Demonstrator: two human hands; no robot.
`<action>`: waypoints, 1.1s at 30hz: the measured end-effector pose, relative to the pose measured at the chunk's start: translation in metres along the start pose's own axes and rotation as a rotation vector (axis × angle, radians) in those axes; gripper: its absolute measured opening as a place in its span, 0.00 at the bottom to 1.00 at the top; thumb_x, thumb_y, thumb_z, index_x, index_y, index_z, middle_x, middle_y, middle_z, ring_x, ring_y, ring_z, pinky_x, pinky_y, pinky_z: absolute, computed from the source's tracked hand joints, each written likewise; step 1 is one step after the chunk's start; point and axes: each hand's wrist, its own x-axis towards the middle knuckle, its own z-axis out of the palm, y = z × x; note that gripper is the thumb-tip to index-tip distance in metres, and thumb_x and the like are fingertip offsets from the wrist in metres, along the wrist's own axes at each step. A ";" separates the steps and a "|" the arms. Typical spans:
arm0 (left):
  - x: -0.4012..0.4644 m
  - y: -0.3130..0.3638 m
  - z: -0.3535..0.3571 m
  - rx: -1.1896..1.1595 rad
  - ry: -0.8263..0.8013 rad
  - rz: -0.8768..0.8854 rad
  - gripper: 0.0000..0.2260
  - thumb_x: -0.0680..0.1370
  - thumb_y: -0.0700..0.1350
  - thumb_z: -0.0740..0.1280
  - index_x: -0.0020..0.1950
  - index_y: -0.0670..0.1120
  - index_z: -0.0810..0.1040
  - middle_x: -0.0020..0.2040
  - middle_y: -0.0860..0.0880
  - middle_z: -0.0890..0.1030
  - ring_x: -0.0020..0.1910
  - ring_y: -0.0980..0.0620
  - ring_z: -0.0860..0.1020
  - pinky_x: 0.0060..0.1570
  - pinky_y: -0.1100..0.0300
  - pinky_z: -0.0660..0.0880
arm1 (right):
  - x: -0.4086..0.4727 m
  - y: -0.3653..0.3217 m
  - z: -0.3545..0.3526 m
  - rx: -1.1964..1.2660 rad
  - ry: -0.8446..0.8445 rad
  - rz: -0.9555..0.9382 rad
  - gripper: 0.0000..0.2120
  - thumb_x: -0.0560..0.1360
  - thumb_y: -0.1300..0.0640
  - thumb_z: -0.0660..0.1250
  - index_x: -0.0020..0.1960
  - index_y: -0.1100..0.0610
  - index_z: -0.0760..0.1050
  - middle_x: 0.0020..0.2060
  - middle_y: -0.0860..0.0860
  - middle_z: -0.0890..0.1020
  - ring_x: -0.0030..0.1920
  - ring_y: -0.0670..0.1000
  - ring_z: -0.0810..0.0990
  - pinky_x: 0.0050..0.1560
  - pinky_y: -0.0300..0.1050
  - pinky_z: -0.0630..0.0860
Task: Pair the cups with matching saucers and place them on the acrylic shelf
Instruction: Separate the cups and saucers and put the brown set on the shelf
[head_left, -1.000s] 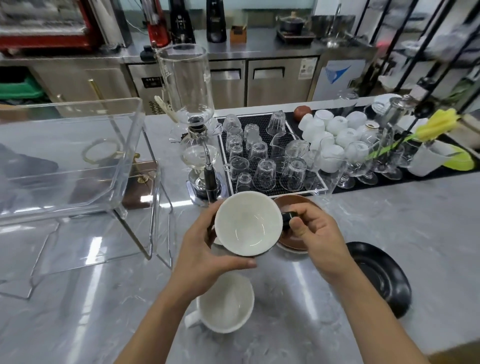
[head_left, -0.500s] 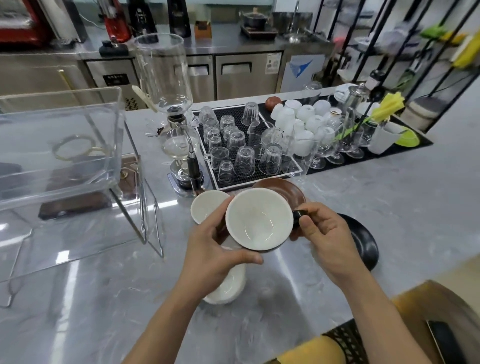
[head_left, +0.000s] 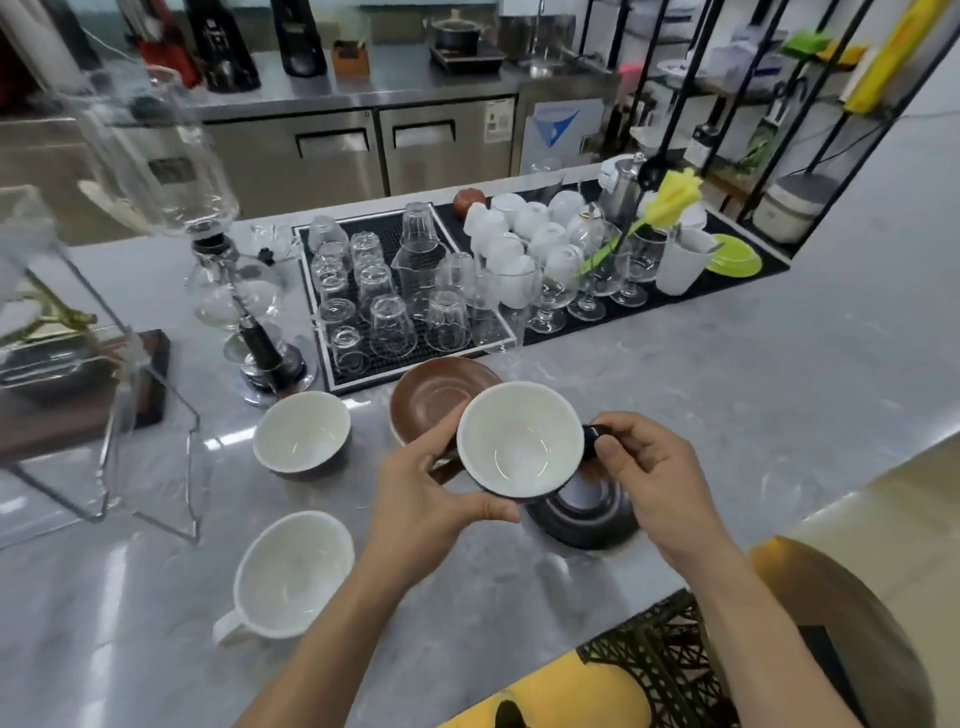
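Both hands hold one black cup (head_left: 521, 439) with a white inside above the counter (head_left: 727, 395). The left hand (head_left: 434, 499) curls round its near-left rim and wall, thumb along the front edge. The right hand (head_left: 649, 467) pinches the dark handle on the cup's right side.

Directly under the cup and the right hand lies a black saucer (head_left: 582, 519), partly hidden. Just behind the left hand's fingers sits a brown saucer (head_left: 436, 392), on the counter. Left of the grip stands a brown cup (head_left: 301, 434) with a white inside; nearer the person and lower left stands a white cup (head_left: 291, 571), its handle pointing left. Far left of the grip is the acrylic shelf (head_left: 130, 415), well apart from the held cup.

Beyond the brown saucer a black mat (head_left: 363, 364) carries upturned glasses (head_left: 389, 291); to their right are white cups (head_left: 519, 228) and stemmed glasses. A siphon brewer (head_left: 234, 291) stands behind the brown cup.
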 end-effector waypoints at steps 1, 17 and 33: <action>0.002 -0.001 0.009 0.013 0.000 -0.002 0.45 0.51 0.47 0.86 0.68 0.57 0.78 0.61 0.61 0.83 0.62 0.64 0.78 0.59 0.67 0.74 | 0.002 0.005 -0.008 -0.004 0.008 0.009 0.14 0.78 0.66 0.65 0.46 0.48 0.82 0.41 0.51 0.86 0.42 0.50 0.83 0.47 0.43 0.81; 0.029 -0.028 0.082 0.278 -0.135 -0.056 0.38 0.56 0.42 0.82 0.59 0.70 0.75 0.52 0.67 0.83 0.51 0.65 0.80 0.50 0.73 0.73 | 0.022 0.067 -0.080 -0.342 -0.058 0.087 0.08 0.77 0.63 0.68 0.47 0.51 0.83 0.42 0.40 0.86 0.47 0.40 0.83 0.47 0.38 0.78; 0.028 -0.033 0.094 0.455 -0.177 -0.087 0.40 0.54 0.47 0.82 0.65 0.62 0.78 0.49 0.66 0.83 0.50 0.64 0.79 0.50 0.68 0.76 | 0.025 0.085 -0.103 -0.478 -0.184 0.084 0.09 0.77 0.59 0.69 0.55 0.50 0.83 0.49 0.45 0.85 0.51 0.42 0.81 0.49 0.33 0.77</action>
